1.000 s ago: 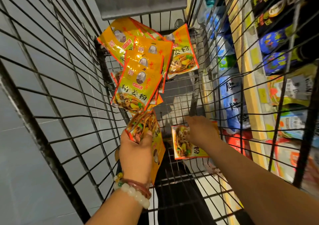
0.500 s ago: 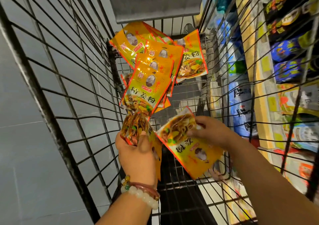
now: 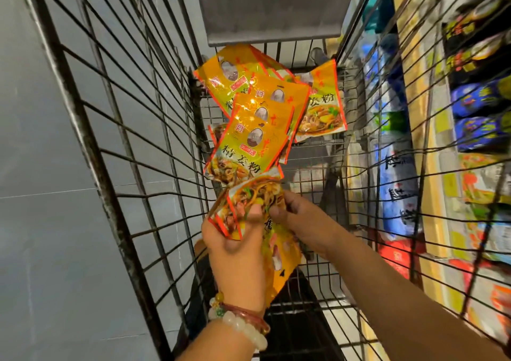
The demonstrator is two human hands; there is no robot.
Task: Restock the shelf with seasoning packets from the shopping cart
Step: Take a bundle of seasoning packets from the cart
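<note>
I look down into a black wire shopping cart (image 3: 154,150). Several yellow seasoning packets (image 3: 257,128) with red edges and noodle pictures lie piled at its far end. My left hand (image 3: 237,255), with bead bracelets on the wrist, grips a small stack of the same packets (image 3: 249,203), held upside down. My right hand (image 3: 301,219) reaches in from the right and pinches the right side of that stack, its fingers touching the packets beside my left thumb.
A grey panel (image 3: 271,6) closes the cart's far end. Store shelves (image 3: 414,117) with blue, dark and red packaged goods run along the right, seen through the cart's wire side. Grey tiled floor (image 3: 41,222) lies to the left.
My right hand picked a packet off the cart floor, lifted it and brought it left onto the stack in my left hand. The view has shifted a little closer.
</note>
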